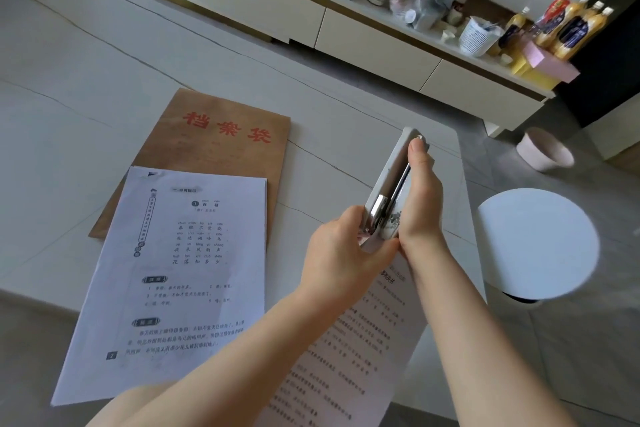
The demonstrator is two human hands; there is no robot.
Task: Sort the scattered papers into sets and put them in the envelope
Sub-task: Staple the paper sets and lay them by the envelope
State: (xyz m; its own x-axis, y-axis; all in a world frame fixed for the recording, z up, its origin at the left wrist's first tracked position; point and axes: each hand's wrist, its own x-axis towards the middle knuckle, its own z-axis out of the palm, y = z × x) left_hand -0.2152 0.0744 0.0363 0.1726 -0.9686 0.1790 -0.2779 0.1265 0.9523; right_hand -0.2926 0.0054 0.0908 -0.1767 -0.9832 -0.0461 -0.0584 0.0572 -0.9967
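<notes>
A brown envelope with red characters lies flat on the white table. Overlapping its near edge is a set of printed papers. To the right, a second set of printed papers is lifted off the table, its top corner tucked into a white stapler. My right hand grips the stapler from the right side, thumb along its top. At the stapler's near end, my left hand pinches the paper corner. My forearms hide part of both paper sets.
The white table stretches far to the left. A round white stool stands at the right, a pale bowl on the floor beyond it. A long low cabinet with bottles, bags and a basket runs along the back.
</notes>
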